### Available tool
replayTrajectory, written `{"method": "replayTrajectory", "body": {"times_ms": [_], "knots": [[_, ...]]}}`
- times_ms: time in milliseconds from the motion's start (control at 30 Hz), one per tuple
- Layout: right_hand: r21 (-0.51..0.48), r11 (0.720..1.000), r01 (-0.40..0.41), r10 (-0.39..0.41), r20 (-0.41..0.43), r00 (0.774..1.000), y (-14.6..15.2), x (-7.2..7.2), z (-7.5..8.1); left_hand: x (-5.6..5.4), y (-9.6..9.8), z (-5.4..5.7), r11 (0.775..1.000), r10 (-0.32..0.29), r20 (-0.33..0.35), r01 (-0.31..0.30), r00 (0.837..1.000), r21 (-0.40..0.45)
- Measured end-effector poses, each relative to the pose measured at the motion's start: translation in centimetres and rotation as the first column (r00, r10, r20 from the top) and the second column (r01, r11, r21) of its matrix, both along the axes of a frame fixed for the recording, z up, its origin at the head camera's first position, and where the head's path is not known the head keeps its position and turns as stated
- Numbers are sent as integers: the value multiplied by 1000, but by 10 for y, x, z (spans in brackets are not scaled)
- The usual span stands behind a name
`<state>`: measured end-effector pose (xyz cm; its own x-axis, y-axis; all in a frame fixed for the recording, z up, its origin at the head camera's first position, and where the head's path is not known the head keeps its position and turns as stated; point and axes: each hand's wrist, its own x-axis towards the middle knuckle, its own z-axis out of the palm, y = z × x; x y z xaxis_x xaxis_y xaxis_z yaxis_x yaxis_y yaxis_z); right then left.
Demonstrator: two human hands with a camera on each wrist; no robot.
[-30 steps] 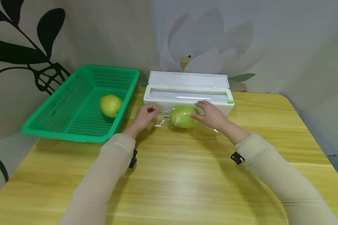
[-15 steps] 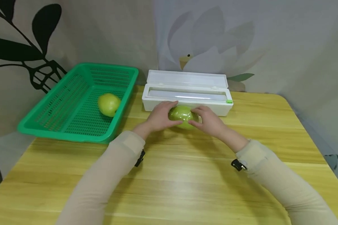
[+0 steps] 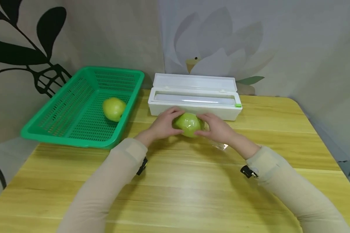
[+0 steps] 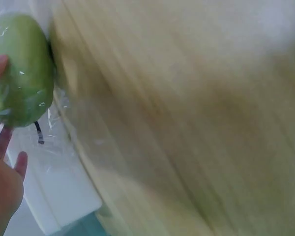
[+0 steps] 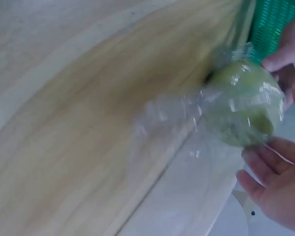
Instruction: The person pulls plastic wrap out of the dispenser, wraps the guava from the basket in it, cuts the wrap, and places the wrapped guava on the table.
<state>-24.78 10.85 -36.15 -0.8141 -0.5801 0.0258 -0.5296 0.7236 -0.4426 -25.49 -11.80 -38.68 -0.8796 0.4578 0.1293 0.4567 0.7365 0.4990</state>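
Observation:
A green pear [image 3: 188, 124] in clear cling film [image 3: 220, 145] lies on the table in front of the white box. My left hand [image 3: 164, 124] holds its left end between thumb and fingers. On the right end my right hand [image 3: 215, 127] holds it the same way. In the left wrist view the pear's dark stem [image 4: 38, 132] shows through the film. Loose film [image 5: 167, 123] spreads out from the pear in the right wrist view, with the right hand's fingers [image 5: 259, 164] against the fruit.
A white cling film dispenser [image 3: 195, 108] with its lid [image 3: 195, 82] raised stands at the table's back edge. To the left, a green plastic basket [image 3: 70, 142] holds another yellow-green pear [image 3: 114, 109]. The wooden table [image 3: 175, 194] stretches toward me.
My left hand has come right, from the film beside the pear onto its left end. The right hand stays at the right end. Loose film now shows below the right hand.

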Motion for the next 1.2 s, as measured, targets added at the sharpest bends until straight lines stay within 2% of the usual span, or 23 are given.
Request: {"method": "replayTrajectory", "body": {"times_ms": [167, 300, 533, 633, 767, 867, 933, 1067, 1133, 1200], "knots": [[-108, 994, -17, 23, 56, 998, 7, -4, 6, 1, 0, 7, 997, -13, 21, 14, 1000, -74], [-170, 985, -40, 55, 83, 995, 11, -6, 3, 4, 3, 5, 994, -23, 15, 25, 1000, -105], [-201, 979, -41, 67, 126, 990, 13, -6, -9, 10, 8, -3, 995, -52, 74, 46, 996, 84], [-199, 978, -59, 92, 159, 983, 14, -5, -13, 12, 8, -4, 993, -50, 69, 42, 996, 110], [-217, 973, -74, 112, 167, 980, 14, -2, -14, 13, 9, -3, 995, -13, 37, 9, 999, 99], [-221, 973, -61, 96, 153, 984, 12, -1, -12, 13, 10, -3, 990, 39, 25, -42, 999, 131], [-226, 973, -42, 76, 147, 986, 9, 0, -10, 14, 12, -4, 981, 81, 44, -87, 996, 174], [-257, 966, 11, 36, 175, 984, 4, 0, -9, 16, 17, -8, 956, 147, 127, -174, 981, 235], [-278, 960, 39, 21, 210, 978, 2, -1, -9, 17, 19, -10, 951, 154, 148, -187, 977, 244], [-297, 953, 67, 9, 245, 969, 2, 0, -8, 18, 21, -10, 954, 139, 144, -172, 980, 246]]}}
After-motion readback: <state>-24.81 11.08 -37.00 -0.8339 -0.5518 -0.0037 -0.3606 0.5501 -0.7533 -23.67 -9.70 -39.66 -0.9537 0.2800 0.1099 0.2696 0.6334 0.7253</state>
